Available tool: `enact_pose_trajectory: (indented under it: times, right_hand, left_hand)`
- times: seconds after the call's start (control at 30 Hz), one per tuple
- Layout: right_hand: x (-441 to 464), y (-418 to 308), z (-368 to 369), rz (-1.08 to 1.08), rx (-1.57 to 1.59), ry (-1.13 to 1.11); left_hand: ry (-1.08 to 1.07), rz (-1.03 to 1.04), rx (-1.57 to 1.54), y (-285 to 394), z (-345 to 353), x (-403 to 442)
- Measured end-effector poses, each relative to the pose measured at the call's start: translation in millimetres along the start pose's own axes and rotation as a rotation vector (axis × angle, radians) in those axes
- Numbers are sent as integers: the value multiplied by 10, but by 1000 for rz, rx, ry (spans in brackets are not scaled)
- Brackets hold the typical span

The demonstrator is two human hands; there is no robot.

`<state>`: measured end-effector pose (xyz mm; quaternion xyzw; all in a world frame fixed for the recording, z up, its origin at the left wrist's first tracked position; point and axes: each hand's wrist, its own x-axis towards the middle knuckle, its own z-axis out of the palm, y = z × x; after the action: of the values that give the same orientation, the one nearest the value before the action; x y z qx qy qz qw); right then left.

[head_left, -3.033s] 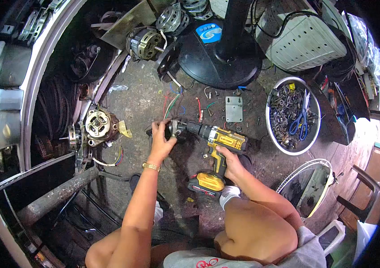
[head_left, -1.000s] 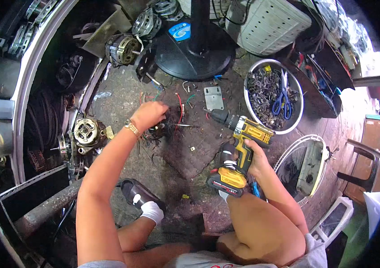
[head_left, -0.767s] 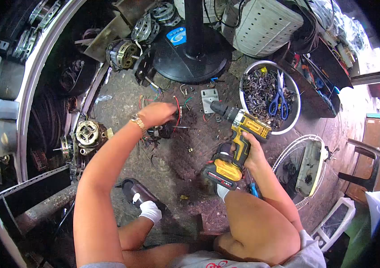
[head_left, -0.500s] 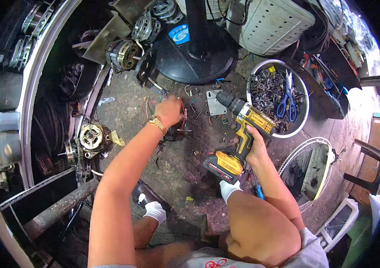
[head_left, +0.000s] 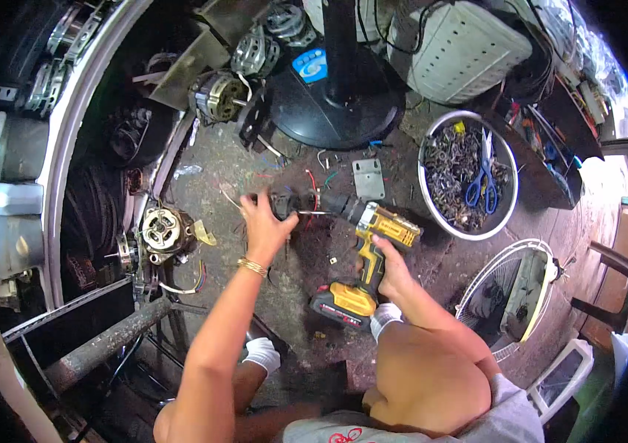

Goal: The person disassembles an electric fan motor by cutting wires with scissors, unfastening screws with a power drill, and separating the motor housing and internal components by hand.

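- On the far left of the floor, an open-faced motor (head_left: pixel 162 227) is sitting by itself, well apart from your hands.
- Your left hand (head_left: pixel 262 232) is grasping a dark part (head_left: pixel 282 204) low over the floor, fingers on its far side and thumb on the near side. That part is looking hard and compact, so expect it to be stiff, perhaps greasy and slippery; holding it by its outer body should be safer than by any loose wires.
- A thin metal rod (head_left: pixel 314 213) is lying in line between that part and the chuck (head_left: pixel 338 204); you cannot tell from here whether it is seated in either.
- The yellow drill (head_left: pixel 388 227) is pointing left, just beside the dark part. It is likely handling heavy, with the battery (head_left: pixel 343 301) pulling the low end down; the grip is the place to hold, clear of the chuck.
- Beyond the drill, a metal plate (head_left: pixel 369 179) is lying flat.
- Your right hand (head_left: pixel 394 273) is wrapping the drill's grip; whether a finger is pressing the trigger is hidden.
- Farther right, a bowl (head_left: pixel 424 181) is holding small hardware and blue-handled scissors (head_left: pixel 483 188).
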<state>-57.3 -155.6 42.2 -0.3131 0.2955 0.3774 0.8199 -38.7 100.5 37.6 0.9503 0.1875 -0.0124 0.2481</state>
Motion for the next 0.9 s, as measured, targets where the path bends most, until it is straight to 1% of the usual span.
enact_pose_trajectory:
  times: [0.03,0.07,0.1,0.13,0.17,0.2,0.23,0.27,0.33,0.43,0.67,0.73,0.9]
  right_hand:
    - [10,12,25,-9,-28,18]
    - [22,20,92,-20,-53,40]
    - [11,23,148,-66,-63,19]
    - [47,34,116,-65,-64,25]
    - [108,60,54,-48,-143,12]
    - [124,105,10,-23,-220,0]
    - [130,122,27,-10,-233,23]
    - [145,115,68,-10,-242,14]
    - [120,129,133,-3,-186,38]
    - [155,174,101,-12,-164,21]
    - [191,213,-26,58,-186,81]
    - [211,229,6,14,-164,90]
    - [214,198,20,17,-181,54]
  left_hand:
    - [3,-17,-75,-49,114,-26]
    - [20,-31,-22,-63,214,-58]
    - [-7,2,2,-89,320,-105]
    - [-43,32,28,-48,344,-158]
    - [-53,28,25,-72,391,-170]
    - [2,22,4,-105,433,-184]
    - [70,17,-16,-130,445,-188]
    - [81,13,-18,-148,442,-171]
    - [79,34,-109,-187,444,-192]
    - [80,5,-134,-216,492,-172]
    - [99,37,-132,-269,526,-162]
    - [99,25,-135,-264,529,-173]
    - [102,47,-152,-286,539,-164]
